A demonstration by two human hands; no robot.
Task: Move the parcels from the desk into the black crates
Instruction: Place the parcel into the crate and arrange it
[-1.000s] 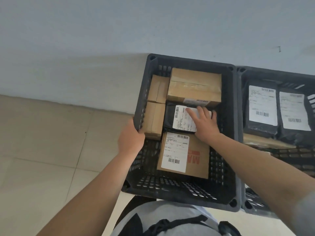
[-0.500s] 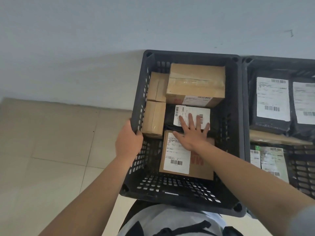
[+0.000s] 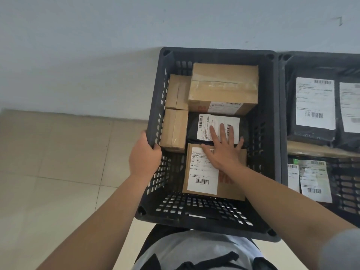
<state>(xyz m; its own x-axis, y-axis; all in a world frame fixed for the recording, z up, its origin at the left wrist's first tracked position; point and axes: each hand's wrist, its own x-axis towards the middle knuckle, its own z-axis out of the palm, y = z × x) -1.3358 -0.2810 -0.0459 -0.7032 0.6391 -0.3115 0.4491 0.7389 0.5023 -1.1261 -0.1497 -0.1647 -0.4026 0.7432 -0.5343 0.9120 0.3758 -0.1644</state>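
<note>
A black slatted crate (image 3: 214,217) stands on the floor against the wall. Inside it lie a large taped cardboard box (image 3: 223,84), two small cardboard boxes (image 3: 175,127), a black bag parcel with a white label (image 3: 206,123) and a flat cardboard parcel with a label (image 3: 202,176). My left hand (image 3: 144,154) grips the crate's left rim. My right hand (image 3: 222,149) lies flat with spread fingers over the black bag's label and the flat parcel's top edge.
A second black crate (image 3: 282,114) stands touching on the right, holding black bag parcels with white labels (image 3: 313,106) and a green-tinted labelled parcel (image 3: 313,180). Beige tiled floor (image 3: 58,162) lies to the left. A pale wall (image 3: 116,36) rises behind both crates.
My right hand has slid back from the black bag toward me and flattened across the bag's label and the flat parcel. The view has shifted closer. My left hand stays on the rim.
</note>
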